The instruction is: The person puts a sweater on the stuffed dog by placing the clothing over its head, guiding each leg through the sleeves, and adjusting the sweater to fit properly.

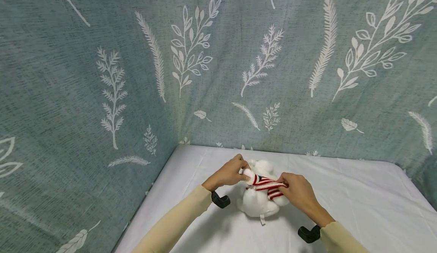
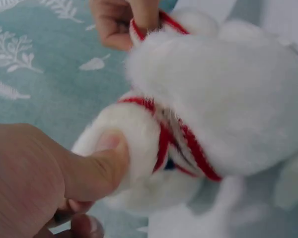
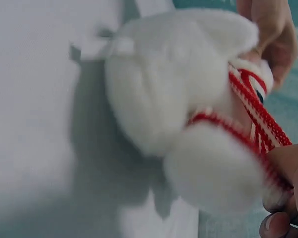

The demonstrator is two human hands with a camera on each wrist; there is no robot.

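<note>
A white fluffy plush toy (image 1: 257,204) wears a red-and-white striped knit sweater (image 1: 266,186) on the white table. In the left wrist view my left hand (image 2: 49,178) pinches a round white limb (image 2: 121,116) of the toy between thumb and fingers, just beyond the sweater's red edge. My right hand (image 1: 297,189) grips the sweater's hem and draws the knit out to the right, away from the body. The right wrist view shows the stretched band (image 3: 260,119) running to those fingers, with another white limb (image 3: 213,168) beside it. The toy's face is hidden.
White cloth covers the table (image 1: 341,192). Behind and to the left hang green curtains (image 1: 218,74) with white leaf prints. A small white tag (image 1: 262,219) sticks out from the toy's near side. Each wrist wears a black band (image 1: 220,200).
</note>
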